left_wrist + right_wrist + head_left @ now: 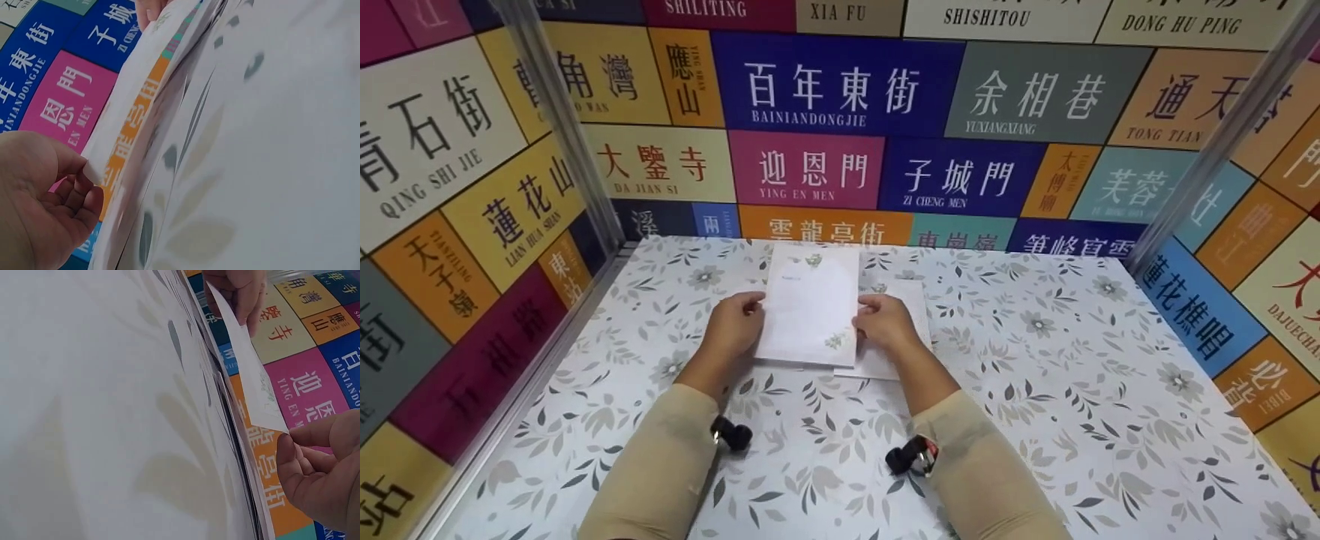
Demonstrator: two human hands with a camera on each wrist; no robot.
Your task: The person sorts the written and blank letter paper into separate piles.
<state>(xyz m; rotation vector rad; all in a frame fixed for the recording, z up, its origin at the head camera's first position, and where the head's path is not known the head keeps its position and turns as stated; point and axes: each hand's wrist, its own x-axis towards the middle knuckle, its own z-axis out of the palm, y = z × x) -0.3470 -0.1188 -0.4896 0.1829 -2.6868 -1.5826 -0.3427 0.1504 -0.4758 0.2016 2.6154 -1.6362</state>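
Both hands hold a white sheet of paper (810,315) with green leaf prints at its top and lower right and a small line of text near the upper left. At its left edge my left hand (735,326) pinches the paper, seen close in the left wrist view with the other fingers curled. My right hand (886,321) grips the opposite edge between thumb and forefinger, as the right wrist view shows. In that view the sheet (247,371) is raised off the table. Partly hidden beneath it and my right hand lies another white sheet (913,294) with leaf prints.
A table (1035,420) covered in white cloth with grey leaves and flowers spreads around the papers. Colourful panels (840,82) with Chinese lettering stand behind and at both sides. Metal posts (562,127) rise at the table's back corners.
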